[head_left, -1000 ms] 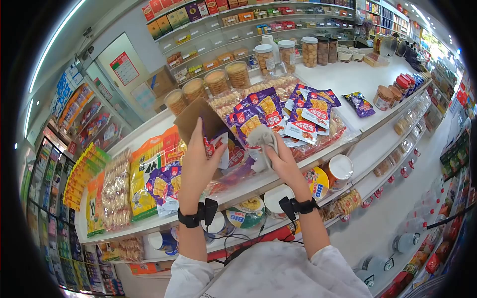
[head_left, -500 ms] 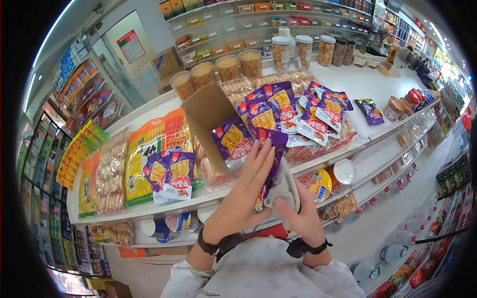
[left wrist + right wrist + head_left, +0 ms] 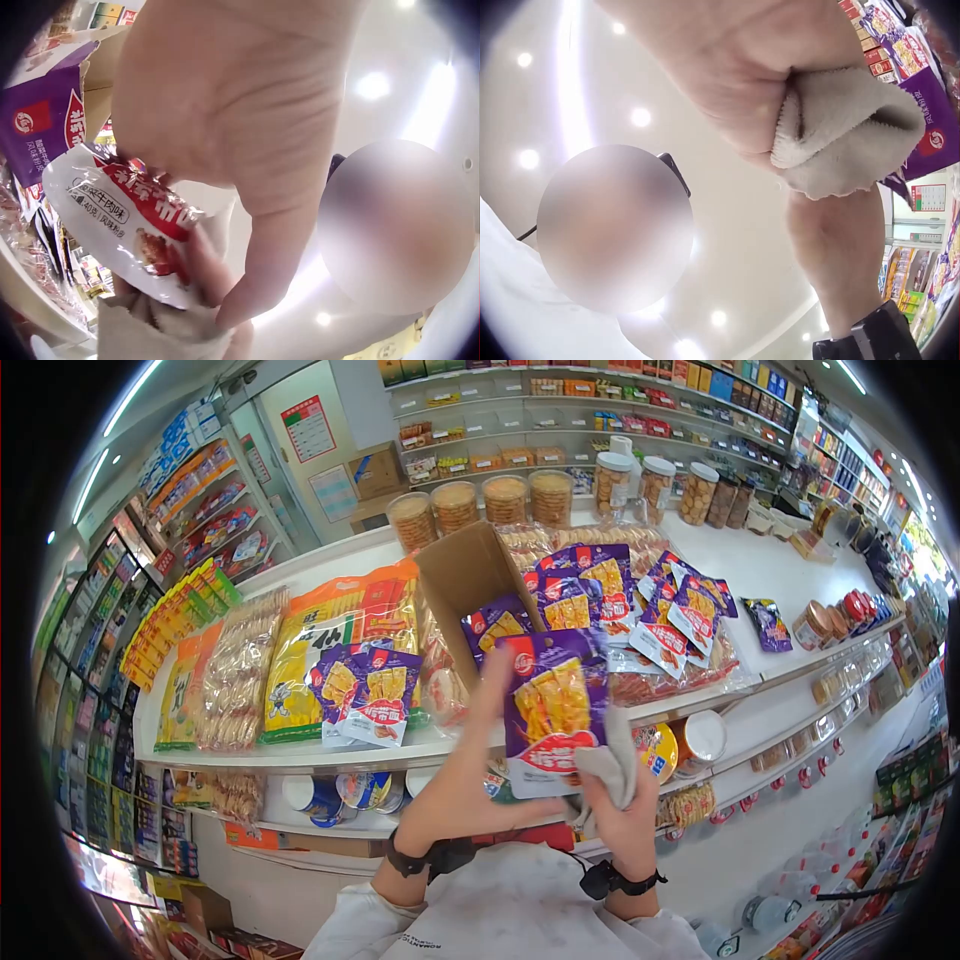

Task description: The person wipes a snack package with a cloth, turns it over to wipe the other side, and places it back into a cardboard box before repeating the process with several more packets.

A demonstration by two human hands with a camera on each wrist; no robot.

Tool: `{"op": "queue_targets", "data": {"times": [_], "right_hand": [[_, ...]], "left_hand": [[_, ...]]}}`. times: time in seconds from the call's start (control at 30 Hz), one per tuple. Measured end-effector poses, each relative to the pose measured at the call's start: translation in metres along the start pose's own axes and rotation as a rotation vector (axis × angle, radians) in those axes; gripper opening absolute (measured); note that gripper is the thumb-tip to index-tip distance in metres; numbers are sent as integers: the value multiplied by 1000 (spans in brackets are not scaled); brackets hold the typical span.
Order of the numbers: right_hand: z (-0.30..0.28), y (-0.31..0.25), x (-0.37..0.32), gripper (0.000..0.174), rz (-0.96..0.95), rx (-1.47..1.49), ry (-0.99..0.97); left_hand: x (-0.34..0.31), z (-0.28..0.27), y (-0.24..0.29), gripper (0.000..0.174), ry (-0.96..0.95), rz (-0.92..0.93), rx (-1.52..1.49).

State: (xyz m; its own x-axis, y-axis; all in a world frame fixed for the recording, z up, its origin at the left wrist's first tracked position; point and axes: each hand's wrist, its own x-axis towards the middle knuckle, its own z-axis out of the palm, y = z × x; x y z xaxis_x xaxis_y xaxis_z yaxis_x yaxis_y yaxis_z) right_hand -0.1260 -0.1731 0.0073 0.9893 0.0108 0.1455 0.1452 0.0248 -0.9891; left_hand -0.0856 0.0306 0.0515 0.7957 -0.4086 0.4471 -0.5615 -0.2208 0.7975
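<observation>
1. While our right hand (image 3: 625, 825) pinches the purple packet (image 3: 555, 710) at its lower right corner through the grey cloth (image 3: 615, 760), we judge the step in hand to be wiping.
2. We locate the packet at the centre of the frame, before the cardboard box (image 3: 468, 565).
3. We see our left hand (image 3: 460, 785) spread beside the packet's left edge (fingertip contact: we cannot tell).
4. Next, we judge, the move calls for a steady hold and a flat cloth.
5. Half a second ago our left fingers lay across the packet; now its printed front shows.
</observation>
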Motion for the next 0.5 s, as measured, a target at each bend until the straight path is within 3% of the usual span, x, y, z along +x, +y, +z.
{"op": "queue_targets", "data": {"times": [0.1, 0.13, 0.17, 0.23, 0.27, 0.43, 0.5], "right_hand": [[9, 6, 0, 28, 110, 238, 117], [14, 10, -1, 28, 104, 291, 134], [23, 15, -1, 27, 4, 179, 73], [35, 27, 1, 26, -213, -38, -53], [34, 36, -2, 28, -41, 56, -100], [48, 18, 20, 38, 47, 141, 203], [62, 16, 25, 46, -248, 90, 394]], "left_hand": [[-10, 5, 0, 126, 274, -21, 81], [-17, 12, -8, 112, 263, -47, -198], [-29, 18, -5, 84, 157, -312, -540], [-40, 26, -1, 57, 283, -412, -722], [-45, 26, 2, 52, 331, -391, -747], [-41, 12, -4, 40, 616, -310, -829], [-41, 13, -7, 42, 636, -346, -841]]}}
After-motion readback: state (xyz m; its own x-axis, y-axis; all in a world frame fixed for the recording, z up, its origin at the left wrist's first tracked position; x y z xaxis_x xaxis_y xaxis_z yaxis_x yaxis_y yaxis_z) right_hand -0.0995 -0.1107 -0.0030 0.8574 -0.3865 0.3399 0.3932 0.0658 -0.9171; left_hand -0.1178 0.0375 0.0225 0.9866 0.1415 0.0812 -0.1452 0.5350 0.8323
